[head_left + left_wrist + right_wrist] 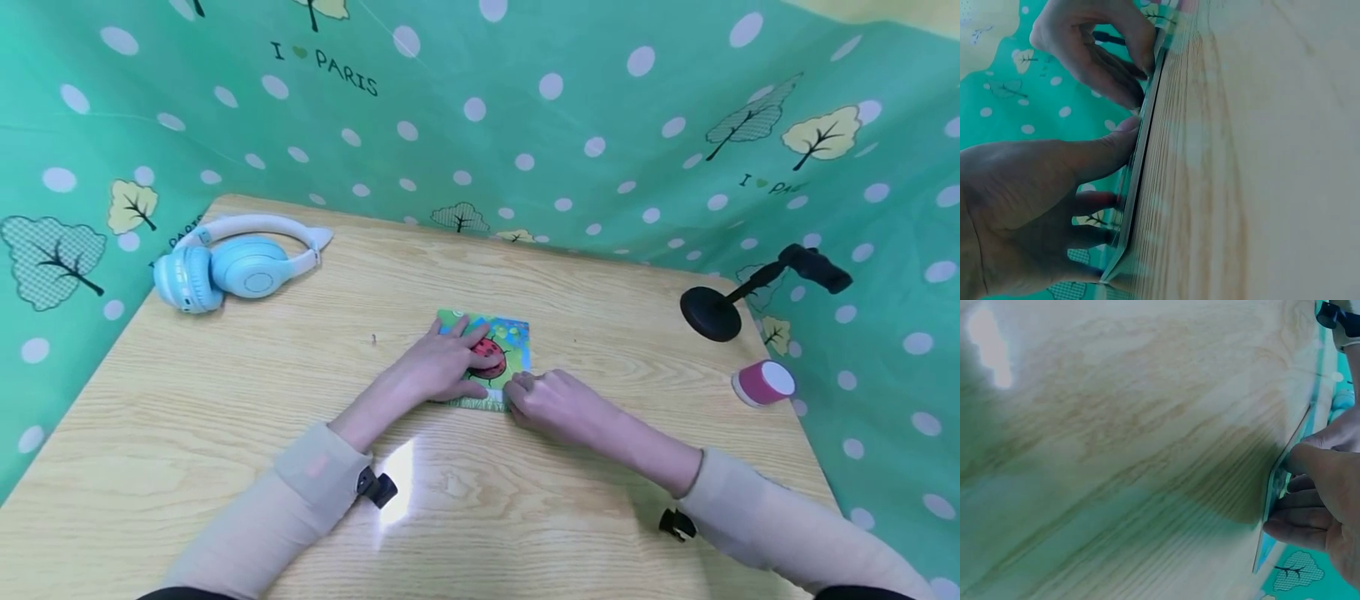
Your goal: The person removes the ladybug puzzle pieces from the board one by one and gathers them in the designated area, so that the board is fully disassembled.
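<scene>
A thin, square ladybug picture board [517,333] lies on the wooden table, green and blue with a red ladybug in the middle. My left hand [442,362] rests over its left half with fingers spread, some of them on the ladybug, hiding part of the picture. At the lower right corner my right hand [551,402] has its fingers curled in, thumb and fingertips pinching at the board's edge. In the left wrist view the board's dark thin edge [1147,144] runs between both hands. The right wrist view shows my right hand [1329,500] bent against the board [1270,487].
Light blue headphones [251,265] lie at the table's back left. At the right stand a black stand [711,314] with a tilted arm and a small pink-and-white round container [763,383]. A green dotted cloth [525,125] hangs behind the table.
</scene>
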Available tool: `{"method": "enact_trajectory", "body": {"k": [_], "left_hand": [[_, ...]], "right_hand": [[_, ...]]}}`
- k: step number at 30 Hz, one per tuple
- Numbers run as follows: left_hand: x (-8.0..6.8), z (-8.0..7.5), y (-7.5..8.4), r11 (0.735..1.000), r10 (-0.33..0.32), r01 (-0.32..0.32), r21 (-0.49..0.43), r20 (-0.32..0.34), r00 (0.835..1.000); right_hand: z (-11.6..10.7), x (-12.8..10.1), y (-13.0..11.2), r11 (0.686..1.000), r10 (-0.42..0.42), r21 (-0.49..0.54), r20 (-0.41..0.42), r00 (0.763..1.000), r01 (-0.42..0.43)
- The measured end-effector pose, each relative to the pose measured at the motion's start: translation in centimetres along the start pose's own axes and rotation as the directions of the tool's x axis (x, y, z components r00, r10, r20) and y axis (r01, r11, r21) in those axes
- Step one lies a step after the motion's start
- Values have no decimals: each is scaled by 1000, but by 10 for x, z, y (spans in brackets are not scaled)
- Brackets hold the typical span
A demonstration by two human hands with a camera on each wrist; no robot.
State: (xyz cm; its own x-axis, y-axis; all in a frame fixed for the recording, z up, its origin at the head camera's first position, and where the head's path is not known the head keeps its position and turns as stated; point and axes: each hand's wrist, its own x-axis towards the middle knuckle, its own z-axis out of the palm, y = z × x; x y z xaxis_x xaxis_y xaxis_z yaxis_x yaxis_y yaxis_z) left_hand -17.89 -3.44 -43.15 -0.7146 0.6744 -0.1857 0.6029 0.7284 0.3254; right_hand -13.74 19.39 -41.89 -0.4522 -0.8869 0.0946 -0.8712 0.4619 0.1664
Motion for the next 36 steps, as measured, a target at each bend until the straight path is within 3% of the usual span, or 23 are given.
{"method": "enact_trajectory", "body": {"k": [6, 14, 18, 21, 24, 27, 30, 34, 36], "left_hand": [[2, 1, 2, 1000, -11, 11, 0, 7, 1000], [2, 2, 2, 1000, -7, 7, -13, 4, 1000], [1, 2, 2, 1000, -12, 12, -12, 5, 1000], [1, 1, 2, 1000, -16, 16, -11, 9, 1000], [1, 1, 2, 1000, -16, 16, -13, 11, 1000], [1, 2, 1, 1000, -14, 14, -14, 8, 1000], [1, 2, 1, 1000, -16, 16, -14, 7, 1000], [1, 1, 0, 1000, -17, 17, -23, 6, 1000], [1, 0, 0, 999, -18, 18, -26, 5, 1000]], "right_hand": [[3, -5, -2, 998, -17, -66, -25, 1000, 15], [15, -16, -2, 998, 1, -62, -127, 992, -9], [19, -21, -4, 998, 67, 24, -184, 981, -63], [19, -23, -4, 980, 164, 144, -167, 972, -141], [18, -24, -5, 915, 312, 298, -94, 945, -272], [17, -23, -5, 793, 462, 450, -6, 887, -410], [16, -19, -6, 686, 549, 540, 57, 834, -488], [16, -15, -6, 618, 593, 585, 92, 800, -526], [16, -14, -6, 606, 605, 590, 95, 790, -535]]}}
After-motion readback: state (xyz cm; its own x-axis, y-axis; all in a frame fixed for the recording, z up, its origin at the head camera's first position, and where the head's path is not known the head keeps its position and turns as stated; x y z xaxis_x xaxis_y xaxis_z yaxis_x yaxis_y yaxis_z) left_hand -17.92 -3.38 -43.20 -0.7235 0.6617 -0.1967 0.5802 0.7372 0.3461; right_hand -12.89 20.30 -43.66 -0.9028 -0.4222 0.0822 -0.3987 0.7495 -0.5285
